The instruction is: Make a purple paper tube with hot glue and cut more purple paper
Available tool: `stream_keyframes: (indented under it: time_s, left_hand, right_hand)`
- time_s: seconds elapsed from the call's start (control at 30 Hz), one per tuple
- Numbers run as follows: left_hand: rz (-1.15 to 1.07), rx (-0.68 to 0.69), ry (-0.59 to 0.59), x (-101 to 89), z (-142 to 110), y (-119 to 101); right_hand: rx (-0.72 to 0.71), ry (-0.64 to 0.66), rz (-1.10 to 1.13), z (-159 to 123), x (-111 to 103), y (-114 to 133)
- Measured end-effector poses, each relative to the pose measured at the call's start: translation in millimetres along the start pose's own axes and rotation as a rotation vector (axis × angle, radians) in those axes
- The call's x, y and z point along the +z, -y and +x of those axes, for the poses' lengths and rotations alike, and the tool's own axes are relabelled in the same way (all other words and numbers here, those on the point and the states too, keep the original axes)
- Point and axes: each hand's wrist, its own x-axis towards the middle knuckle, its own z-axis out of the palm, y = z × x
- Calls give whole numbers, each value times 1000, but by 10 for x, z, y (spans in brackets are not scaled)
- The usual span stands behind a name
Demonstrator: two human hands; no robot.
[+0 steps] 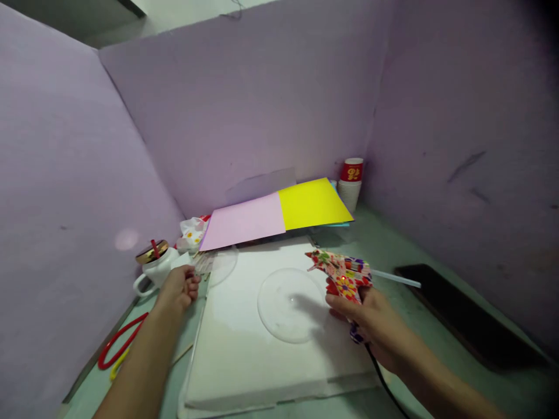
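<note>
My right hand point(360, 311) grips a flower-patterned hot glue gun point(343, 273), nozzle pointing left over the white board point(244, 349); a clear glue stick point(395, 279) sticks out of its back. A clear round plastic disc point(288, 305) lies on the board just left of the gun. My left hand point(179, 288) is at the board's left edge, fingers curled around something small I cannot make out, close to a bunch of wooden sticks point(201, 263) and a second clear disc point(222, 265).
Pink point(244, 224) and yellow point(312, 203) paper sheets lie at the back. Stacked paper cups point(350, 183) stand in the back right corner. A white mug point(152, 267) and red rings point(120, 343) are at left. A dark tray point(463, 317) lies right. Purple walls enclose the table.
</note>
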Motion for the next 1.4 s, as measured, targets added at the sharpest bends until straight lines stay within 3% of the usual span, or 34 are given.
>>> stream_keyframes:
  time_s: [0.2,0.27,0.37,0.47,0.57,0.7,0.83,0.97,1.13,1.4]
  left_hand:
    - [-54,-21,87,-260,-706,309]
    - [-69,26,130,-259,-843,472]
    - [-74,79,236,-194,-933,688]
    - [-20,81,382,-94,-959,846]
    - [91,91,441,-2,-977,949]
    - [207,100,422,50,-1005,1014]
    - [243,125,409,75,-1084,1010]
    - [275,181,274,159,-1194,980]
    - [480,255,90,246,-1238,1027]
    - [579,575,44,185,-1141,1206]
  right_hand:
    - [287,199,335,-101,83,8]
    - [296,214,425,-65,144,-49]
    - [194,138,506,44,196,-134]
    - [57,91,371,117,141,-133]
    - [-22,135,23,67,23,-26]
    - [-78,173,-303,-103,-62,130]
    - [-179,320,-380,-190,-31,107]
    - [-256,453,-388,-188,4,21]
    - [-322,523,-505,-205,-21,42]
    - [-354,626,-513,-268,47,24]
